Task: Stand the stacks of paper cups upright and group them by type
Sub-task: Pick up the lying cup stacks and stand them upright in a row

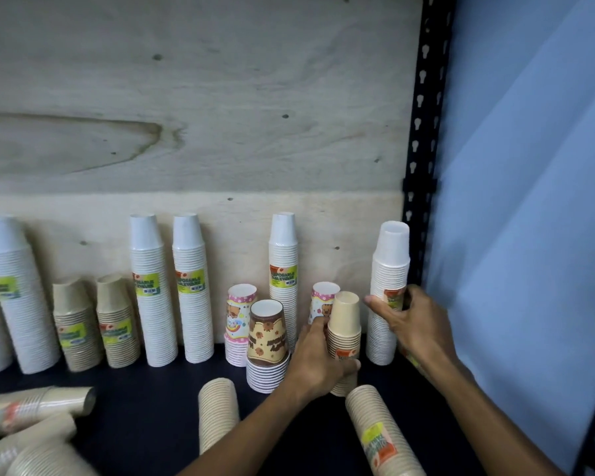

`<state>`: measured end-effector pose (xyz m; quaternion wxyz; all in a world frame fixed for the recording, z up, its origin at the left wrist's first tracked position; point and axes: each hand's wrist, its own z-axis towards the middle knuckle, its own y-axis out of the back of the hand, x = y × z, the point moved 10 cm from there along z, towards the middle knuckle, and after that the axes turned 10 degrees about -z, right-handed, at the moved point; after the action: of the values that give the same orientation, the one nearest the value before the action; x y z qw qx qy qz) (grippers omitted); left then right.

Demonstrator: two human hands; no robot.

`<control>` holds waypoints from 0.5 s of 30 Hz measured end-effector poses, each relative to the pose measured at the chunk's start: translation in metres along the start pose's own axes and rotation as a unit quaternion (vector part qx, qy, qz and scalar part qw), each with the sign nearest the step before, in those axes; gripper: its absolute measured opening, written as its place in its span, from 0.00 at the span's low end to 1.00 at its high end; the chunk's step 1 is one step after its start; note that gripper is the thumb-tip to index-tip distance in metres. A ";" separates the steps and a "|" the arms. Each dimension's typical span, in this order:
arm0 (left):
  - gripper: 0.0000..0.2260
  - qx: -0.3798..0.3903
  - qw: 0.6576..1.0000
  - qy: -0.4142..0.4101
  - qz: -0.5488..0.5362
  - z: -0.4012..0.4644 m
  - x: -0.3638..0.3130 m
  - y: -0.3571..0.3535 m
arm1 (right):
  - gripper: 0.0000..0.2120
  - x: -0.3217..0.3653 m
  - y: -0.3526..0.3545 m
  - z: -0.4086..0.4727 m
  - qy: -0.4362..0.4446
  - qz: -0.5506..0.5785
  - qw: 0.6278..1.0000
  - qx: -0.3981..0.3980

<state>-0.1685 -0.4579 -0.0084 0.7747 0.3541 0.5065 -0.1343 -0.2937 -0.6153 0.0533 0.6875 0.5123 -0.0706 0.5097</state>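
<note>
My left hand (318, 364) is wrapped around a short stack of tan cups (344, 338), fingers curled round its lower half; the stack stands upright, mouths down, on the dark shelf (145, 407). My right hand (411, 321) grips a tall white stack (389, 290) at its label, thumb on the near side, fingers round the far side. That stack also stands upright, at the right end of the row, just beside the black slotted upright (423, 132) of the rack.

Between my hands and the back board sits a pink bear-print stack (323, 300), partly hidden behind the tan one. Left of my left hand stand a brown-printed stack (267, 341) and another pink bear-print stack (239, 324), touching each other, with a tall white stack (284, 269) behind them against the plywood back (200, 97).

Further left along the plywood: two tall white stacks (170, 286) side by side, two short tan stacks (97, 324), and a leaning white stack (18, 293) at the left edge.

Lying on their sides on the shelf in front: a tan stack (217, 417) near my left forearm, a labelled tan stack (380, 434) between my forearms, and several tan stacks (31, 417) heaped at the lower left. A pale blue wall (529, 201) fills the right.
</note>
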 end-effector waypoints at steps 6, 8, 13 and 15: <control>0.35 0.003 1.000 -0.003 -0.001 0.000 0.004 0.011 | 0.32 0.006 -0.007 0.016 -0.007 -0.058 0.998 -0.005; 0.35 0.004 1.000 0.000 -0.003 -0.001 0.005 0.011 | 0.32 0.005 -0.013 0.017 -0.004 -0.078 0.997 0.009; 0.36 -0.004 1.000 0.026 0.001 -0.007 0.021 0.004 | 0.32 -0.004 -0.024 0.013 -0.001 -0.123 0.991 0.050; 0.38 -0.011 0.999 0.033 0.014 -0.007 0.030 0.002 | 0.32 -0.010 -0.030 0.010 -0.011 -0.121 0.990 0.077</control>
<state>-0.1591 -0.4468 -0.0355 0.7630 0.3572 0.5282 -0.1061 -0.2714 -0.6284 0.0329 0.7016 0.5744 0.0236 0.4211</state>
